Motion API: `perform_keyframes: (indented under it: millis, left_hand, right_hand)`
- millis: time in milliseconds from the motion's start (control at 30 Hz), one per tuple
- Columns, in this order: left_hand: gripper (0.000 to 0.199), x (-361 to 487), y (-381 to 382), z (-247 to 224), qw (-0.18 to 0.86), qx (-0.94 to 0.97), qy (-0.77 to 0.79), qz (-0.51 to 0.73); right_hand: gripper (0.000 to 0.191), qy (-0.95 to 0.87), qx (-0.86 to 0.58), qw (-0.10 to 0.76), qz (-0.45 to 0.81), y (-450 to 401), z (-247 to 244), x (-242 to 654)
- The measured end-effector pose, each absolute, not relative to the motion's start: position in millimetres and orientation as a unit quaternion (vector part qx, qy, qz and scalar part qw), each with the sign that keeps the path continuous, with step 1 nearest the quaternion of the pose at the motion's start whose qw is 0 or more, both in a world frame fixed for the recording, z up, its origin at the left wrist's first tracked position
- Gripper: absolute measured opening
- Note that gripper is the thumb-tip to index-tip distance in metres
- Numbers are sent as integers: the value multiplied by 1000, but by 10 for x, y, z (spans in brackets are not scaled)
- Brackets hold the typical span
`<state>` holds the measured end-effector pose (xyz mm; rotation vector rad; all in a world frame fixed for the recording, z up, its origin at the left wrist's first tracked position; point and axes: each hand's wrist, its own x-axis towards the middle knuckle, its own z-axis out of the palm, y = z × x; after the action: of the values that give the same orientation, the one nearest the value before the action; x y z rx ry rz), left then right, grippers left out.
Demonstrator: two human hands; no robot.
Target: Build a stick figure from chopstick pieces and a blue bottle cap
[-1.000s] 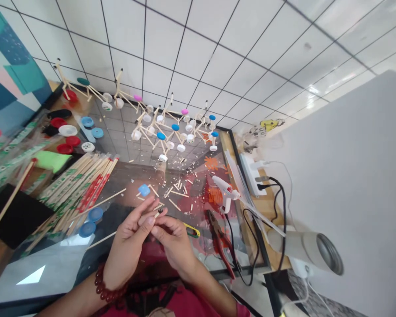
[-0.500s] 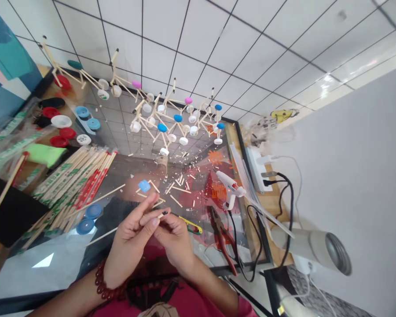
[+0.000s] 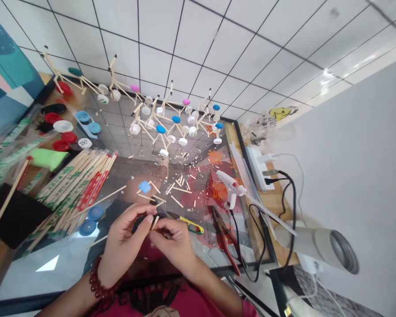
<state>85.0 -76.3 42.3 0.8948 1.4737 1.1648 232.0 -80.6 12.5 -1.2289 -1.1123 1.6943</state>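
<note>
Short stick (image 3: 155,222), raised between the hands over the table (image 3: 119,165). The right hand (image 3: 178,248) pinches it; the left hand (image 3: 122,244) has thumb and forefinger beside it, contact indeterminable. Likely fault: a slip—slender piece, fingertip hold—losing it among offcuts (image 3: 177,201). The cutter (image 3: 198,228) obstructs rightward reach; beyond lie pliers (image 3: 231,255) and a corded glue gun (image 3: 229,181).

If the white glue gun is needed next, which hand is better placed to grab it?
Probably the right hand: it is nearer the glue gun, while the left hand sits farther away. Both are at the small stick.
</note>
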Motion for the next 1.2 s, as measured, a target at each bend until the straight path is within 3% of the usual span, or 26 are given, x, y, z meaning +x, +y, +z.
perform_keyframes:
  millis: [333, 867, 1033, 1200]
  left_hand:
    - [23, 864, -767, 392, 568, 322, 603, 459]
    - [24, 870, -770, 415, 548, 352, 597, 468]
    - [29, 876, -767, 359, 603, 242, 580, 492]
    - [34, 895, -722, 396, 669, 181, 572, 438]
  right_hand:
    - [38, -401, -475, 349, 701, -791, 150, 2350]
    - [35, -424, -476, 340, 691, -806, 96, 2384]
    - [34, -394, -436, 342, 734, -810, 116, 2438]
    - [36, -412, -415, 332, 740, -826, 125, 2478]
